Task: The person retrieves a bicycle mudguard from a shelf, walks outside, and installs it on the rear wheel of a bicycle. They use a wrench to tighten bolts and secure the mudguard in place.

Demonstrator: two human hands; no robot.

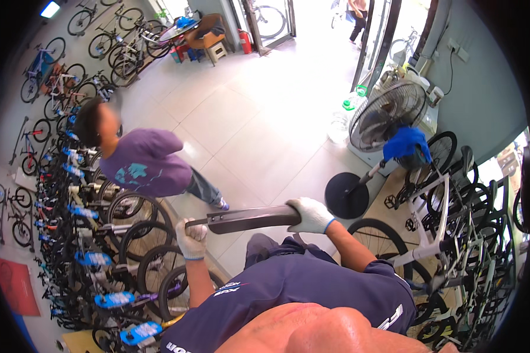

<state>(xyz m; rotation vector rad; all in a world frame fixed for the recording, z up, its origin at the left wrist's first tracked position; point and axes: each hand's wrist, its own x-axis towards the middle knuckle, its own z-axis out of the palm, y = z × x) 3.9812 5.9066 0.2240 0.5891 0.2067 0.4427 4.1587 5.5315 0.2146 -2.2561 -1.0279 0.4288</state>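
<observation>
I hold a long, dark, curved mudguard (253,220) level in front of my body, above the floor. My left hand (192,238), in a white work glove, is closed around its narrow left end, where a thin flat stay sticks out past the wider part. Gripping the broad right end is my right hand (310,216), gloved the same way. Small holes or screws show near the mudguard's left side. My right fingers are partly hidden behind it.
Rows of bicycles (153,265) stand close on my left, more (441,235) on my right. A person in a purple shirt (147,162) is ahead to the left. A pedestal fan (388,116) with a round black base (347,195) stands ahead right. Tiled floor (241,129) runs toward the doorway.
</observation>
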